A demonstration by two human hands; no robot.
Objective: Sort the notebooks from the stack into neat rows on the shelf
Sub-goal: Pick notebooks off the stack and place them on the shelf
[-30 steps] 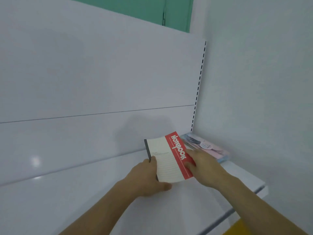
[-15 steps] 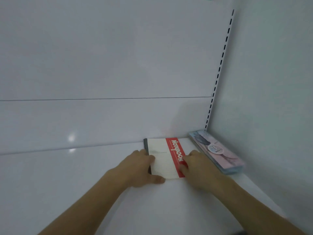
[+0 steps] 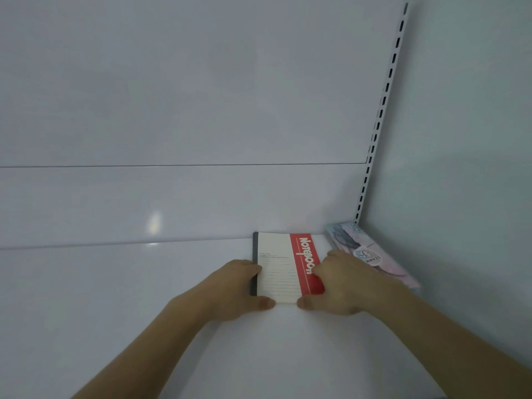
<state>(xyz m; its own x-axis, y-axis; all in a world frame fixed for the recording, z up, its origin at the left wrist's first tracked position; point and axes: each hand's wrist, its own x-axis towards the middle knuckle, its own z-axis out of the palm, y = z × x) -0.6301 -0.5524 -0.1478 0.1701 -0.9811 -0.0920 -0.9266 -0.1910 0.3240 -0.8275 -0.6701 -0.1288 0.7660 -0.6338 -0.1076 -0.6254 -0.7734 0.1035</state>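
- White and glossy, the flat metal shelf (image 3: 121, 298) runs back to a white panelled back wall (image 3: 184, 110), and a pale side wall (image 3: 460, 139) closes it off on your right.
- At the corner where the two walls meet, a white slotted upright rail (image 3: 383, 110) rises from the shelf.
- Your cream and red notebook with a dark grey spine (image 3: 283, 263) lies flat on the shelf, its far edge close to the back wall, its red band printed "Notebook" on the right side.
- Your left hand (image 3: 236, 286) grips the notebook's spine side: fingers curled over the left edge, thumb pressed against the near edge.
- Your right hand (image 3: 342, 283) grips the opposite side: fingers curled onto the red band, thumb against the near edge, its tip close to your left thumb.
- So the notebook sits between your two hands, with most of its cover showing beyond your knuckles and only its near corners covered.
- Just right of the notebook, a short stack of pink and blue patterned notebooks with a round label (image 3: 371, 254) lies flat in the corner along the side wall.
- Your right hand overlaps the near left part of that stack in the view; you cannot tell whether it touches it.
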